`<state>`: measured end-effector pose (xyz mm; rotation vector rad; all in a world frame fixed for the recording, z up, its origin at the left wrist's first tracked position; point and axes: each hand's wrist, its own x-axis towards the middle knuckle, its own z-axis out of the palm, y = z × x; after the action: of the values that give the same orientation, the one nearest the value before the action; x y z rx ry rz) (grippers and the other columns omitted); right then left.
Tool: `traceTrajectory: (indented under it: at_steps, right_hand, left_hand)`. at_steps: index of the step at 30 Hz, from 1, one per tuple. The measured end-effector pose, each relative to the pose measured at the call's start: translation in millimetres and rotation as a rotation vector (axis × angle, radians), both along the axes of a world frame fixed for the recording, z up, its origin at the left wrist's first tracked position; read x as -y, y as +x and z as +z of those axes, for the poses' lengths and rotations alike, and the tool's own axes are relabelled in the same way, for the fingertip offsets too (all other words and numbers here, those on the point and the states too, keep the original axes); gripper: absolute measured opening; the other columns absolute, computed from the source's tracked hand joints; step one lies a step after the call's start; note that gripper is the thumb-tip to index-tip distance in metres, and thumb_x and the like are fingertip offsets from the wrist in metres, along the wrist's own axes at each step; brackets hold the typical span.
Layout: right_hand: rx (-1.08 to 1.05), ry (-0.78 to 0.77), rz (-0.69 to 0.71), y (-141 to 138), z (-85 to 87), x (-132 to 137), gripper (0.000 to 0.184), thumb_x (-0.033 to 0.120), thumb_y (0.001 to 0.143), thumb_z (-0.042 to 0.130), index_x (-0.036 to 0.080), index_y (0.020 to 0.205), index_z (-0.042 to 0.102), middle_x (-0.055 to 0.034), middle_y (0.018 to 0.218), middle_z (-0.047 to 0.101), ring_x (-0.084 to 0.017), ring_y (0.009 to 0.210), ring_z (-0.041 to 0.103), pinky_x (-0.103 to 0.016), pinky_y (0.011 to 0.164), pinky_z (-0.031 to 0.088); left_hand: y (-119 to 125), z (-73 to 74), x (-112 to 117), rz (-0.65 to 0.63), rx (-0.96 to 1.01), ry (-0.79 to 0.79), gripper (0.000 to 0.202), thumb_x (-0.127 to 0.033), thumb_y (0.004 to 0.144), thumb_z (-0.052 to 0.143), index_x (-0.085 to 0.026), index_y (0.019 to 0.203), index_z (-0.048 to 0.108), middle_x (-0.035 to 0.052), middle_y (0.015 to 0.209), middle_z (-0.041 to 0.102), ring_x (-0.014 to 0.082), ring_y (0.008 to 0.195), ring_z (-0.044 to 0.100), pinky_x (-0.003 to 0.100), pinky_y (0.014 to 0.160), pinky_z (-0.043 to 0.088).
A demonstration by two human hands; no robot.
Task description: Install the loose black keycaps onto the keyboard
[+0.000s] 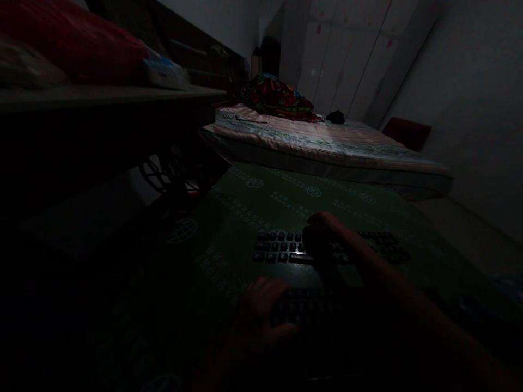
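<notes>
My left hand [261, 305] is closed round the left end of a dark keyboard [314, 307], thumb on the near side and fingers at the far corner. Beyond it, loose black keycaps [283, 246] lie in rows on a green printed board [229, 223], with a long spacebar cap [301, 258] in the nearest row. Over the middle of these rows reaches my right hand [327, 224], its fingers bent down towards the caps. Deep shadow hides its fingertips, so I cannot see whether they hold a cap. The keyboard's near part is lost in darkness.
A bed [327, 141] with a bunched red patterned blanket [280, 98] stands beyond the board. To the left, a shelf-like tabletop [204, 92] carries a red bag [81, 49]; a spoked wheel [157, 173] shows below it. The room is very dim.
</notes>
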<state>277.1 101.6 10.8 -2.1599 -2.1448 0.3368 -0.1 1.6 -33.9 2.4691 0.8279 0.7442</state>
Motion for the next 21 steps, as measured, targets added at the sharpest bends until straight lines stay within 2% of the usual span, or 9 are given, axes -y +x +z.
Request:
traceTrajectory:
  at_steps: [5,12,21]
  right_hand:
    - [0.018,-0.049,-0.007,-3.1,0.2,-6.2,0.026,0.022,0.078,0.059,0.017,0.101,0.071,-0.0084,0.099,0.071,-0.019,0.085,0.065,-0.020,0.066,0.044]
    - [0.082,-0.111,0.002,-10.1,6.1,-7.2,0.019,0.023,0.079,0.056,0.014,0.086,0.072,-0.0069,0.082,0.071,-0.015,0.074,0.062,-0.018,0.056,0.037]
    - [0.149,-0.159,-0.030,-15.0,6.6,-9.1,0.020,0.023,0.079,0.056,0.013,0.085,0.072,-0.0119,0.084,0.070,-0.016,0.070,0.064,-0.019,0.052,0.036]
  left_hand:
    - [0.4,-0.2,1.1,-0.008,0.018,-0.017,0.051,-0.034,0.063,0.073,-0.021,0.109,0.055,0.0071,0.107,0.065,0.0258,0.094,0.059,0.041,0.080,0.049]
    - [0.6,3.2,1.4,-0.023,0.015,-0.039,0.054,-0.031,0.061,0.075,-0.019,0.109,0.054,0.0072,0.105,0.065,0.0254,0.092,0.058,0.041,0.078,0.049]
    - [2.7,9.9,3.8,-0.008,-0.007,-0.067,0.053,-0.027,0.059,0.075,-0.019,0.108,0.055,0.0067,0.106,0.064,0.0251,0.094,0.057,0.040,0.079,0.047]
